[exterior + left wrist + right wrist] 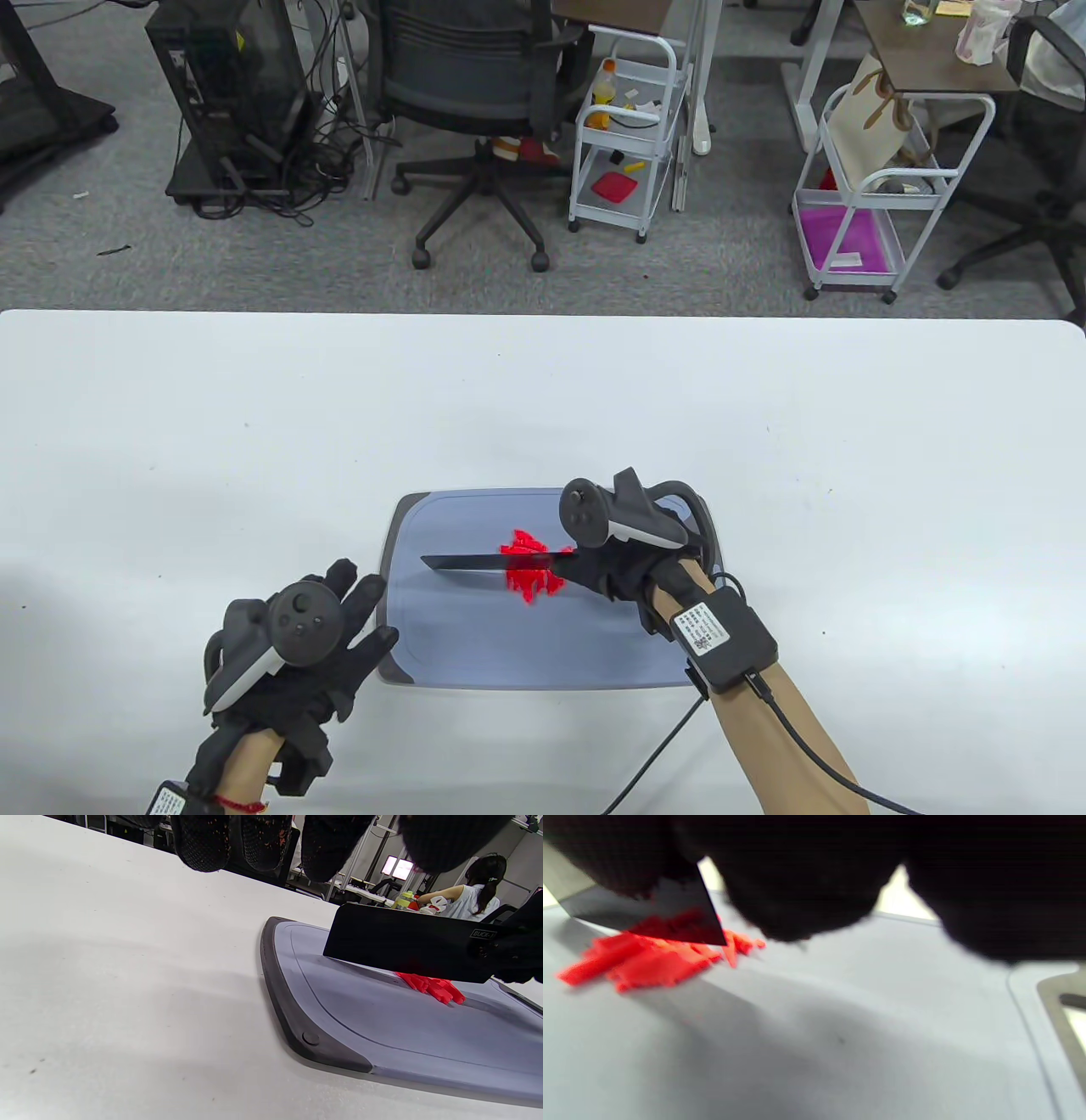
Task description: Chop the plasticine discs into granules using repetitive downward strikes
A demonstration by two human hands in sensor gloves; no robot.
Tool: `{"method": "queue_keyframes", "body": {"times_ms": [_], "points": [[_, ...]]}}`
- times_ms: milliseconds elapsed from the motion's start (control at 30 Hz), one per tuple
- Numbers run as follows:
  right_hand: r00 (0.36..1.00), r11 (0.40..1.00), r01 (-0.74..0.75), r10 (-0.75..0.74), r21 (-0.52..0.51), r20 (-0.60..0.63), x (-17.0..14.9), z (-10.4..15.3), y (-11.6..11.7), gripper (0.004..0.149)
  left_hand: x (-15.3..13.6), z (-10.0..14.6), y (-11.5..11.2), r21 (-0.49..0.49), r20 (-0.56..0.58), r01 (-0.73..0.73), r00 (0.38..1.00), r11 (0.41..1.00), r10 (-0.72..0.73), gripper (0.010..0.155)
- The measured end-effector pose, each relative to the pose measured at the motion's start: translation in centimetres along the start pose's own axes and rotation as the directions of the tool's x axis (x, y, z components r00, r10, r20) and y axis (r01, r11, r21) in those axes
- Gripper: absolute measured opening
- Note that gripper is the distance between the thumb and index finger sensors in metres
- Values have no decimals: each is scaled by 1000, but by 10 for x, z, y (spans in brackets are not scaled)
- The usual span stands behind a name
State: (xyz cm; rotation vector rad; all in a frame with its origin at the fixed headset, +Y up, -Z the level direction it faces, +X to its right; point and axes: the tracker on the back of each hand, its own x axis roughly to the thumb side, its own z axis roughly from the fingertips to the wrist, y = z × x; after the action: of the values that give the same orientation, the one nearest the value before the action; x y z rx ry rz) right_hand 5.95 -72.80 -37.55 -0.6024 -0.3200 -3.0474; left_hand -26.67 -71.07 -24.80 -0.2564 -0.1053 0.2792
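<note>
Right fingers (594, 577) gripping knife (488, 564), left fingers (361, 607) spread, white table (254, 441), grey-carpeted office.

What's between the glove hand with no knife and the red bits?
Only bare grey cutting board lies between the left hand and the red plasticine pieces, as the table view shows.

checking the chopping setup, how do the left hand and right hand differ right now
The right hand grips the black knife over the red plasticine; the left hand holds nothing. The right is above the cutting board; the left lies flat at its left edge. Both wear black gloves with trackers.
</note>
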Motion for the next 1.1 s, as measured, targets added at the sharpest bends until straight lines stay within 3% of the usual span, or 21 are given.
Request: {"method": "queue_keyframes", "body": {"times_ms": [133, 233, 267, 433, 600, 833, 1000, 1100], "points": [[993, 989, 116, -113, -96, 33, -3, -2, 21, 65, 3, -1, -1, -9, 16, -8, 1000, 1000, 8, 72], [996, 990, 90, -87, -106, 36, 4, -2, 21, 64, 4, -4, -3, -25, 13, -3, 1000, 1000, 3, 72], [995, 993, 97, -95, -63, 26, 4, -3, 21, 64, 4, -4, -3, -27, 10, 8, 1000, 1000, -8, 72], [1000, 1000, 15, -14, 25, -16, -2, -3, 0, 65, 2, -1, 0, -9, 13, 0, 1000, 1000, 0, 72], [1000, 1000, -26, 26, 7, 6, 3, 8, -19, 68, 2, 0, 1, -5, 11, 4, 1000, 1000, -4, 72], [1000, 1000, -7, 7, 19, 8, 2, 6, -3, 69, 3, -2, -1, -11, 16, 10, 1000, 1000, -10, 72], [993, 993, 116, -115, -23, 19, -6, 2, 23, 69, 5, -4, -2, -22, 17, 11, 1000, 1000, -11, 72], [994, 994, 108, -108, -19, 11, -4, 3, 22, 69, 5, -3, -1, -12, 21, 5, 1000, 1000, -5, 72]]}}
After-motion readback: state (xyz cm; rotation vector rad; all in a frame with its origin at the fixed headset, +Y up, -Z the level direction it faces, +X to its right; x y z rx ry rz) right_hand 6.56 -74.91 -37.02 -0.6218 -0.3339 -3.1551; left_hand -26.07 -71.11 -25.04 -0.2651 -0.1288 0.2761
